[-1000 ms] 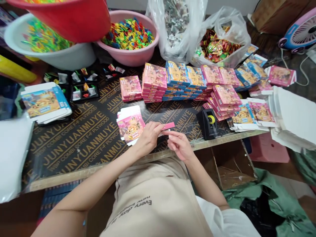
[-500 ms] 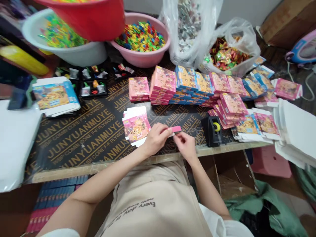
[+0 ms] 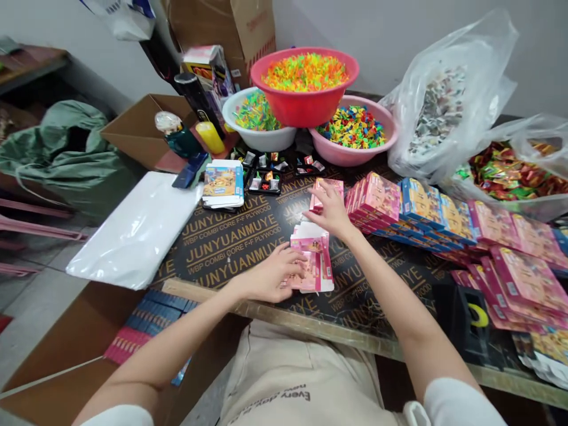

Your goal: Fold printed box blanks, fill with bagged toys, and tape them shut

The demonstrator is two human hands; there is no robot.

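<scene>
My left hand [image 3: 275, 276] rests at the left side of a small pink box [image 3: 311, 270], fingers curled over its top face and thumb low by its near edge. Under and beyond that box lie flat pink cartons [image 3: 309, 244] with white flaps. My right hand [image 3: 329, 210] is stretched out farther off, fingers spread and nothing in them. It hovers over or touches a short stack of pink boxes [image 3: 339, 188] and partly hides it; contact is unclear.
Rows of pink boxes [image 3: 382, 198] and blue boxes [image 3: 421, 204] stand to the right, with a black tape dispenser [image 3: 461, 319] nearer. Behind are a red basin [image 3: 306, 106], a pink basin [image 3: 355, 155] and small black trays [image 3: 265, 182]. A white sheet stack [image 3: 137, 231] lies left.
The view has swung left. My hands have separated: the left one is now at the pink box over the flat cartons, and the right one has reached forward to the short stack.
</scene>
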